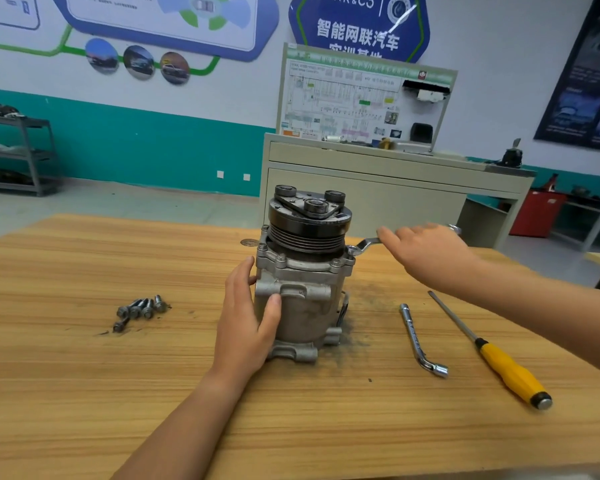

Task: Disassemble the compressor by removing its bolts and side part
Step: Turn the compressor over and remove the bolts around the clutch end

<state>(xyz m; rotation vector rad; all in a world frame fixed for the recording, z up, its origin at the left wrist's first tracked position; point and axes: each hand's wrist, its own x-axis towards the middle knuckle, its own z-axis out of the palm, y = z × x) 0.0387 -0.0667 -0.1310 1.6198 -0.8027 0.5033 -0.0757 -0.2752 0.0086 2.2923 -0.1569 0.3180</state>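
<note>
Compressor [302, 271] stood upright; my left hand [246, 323] gripped its body, right hand [426, 254] fingers [385, 234] lay straight on wrench [362, 244] at its right side.

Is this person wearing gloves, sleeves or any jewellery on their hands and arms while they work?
No. The left hand and the right hand are both bare, with no gloves, rings or watch showing. The forearms are bare too; no sleeve reaches into view.
</note>
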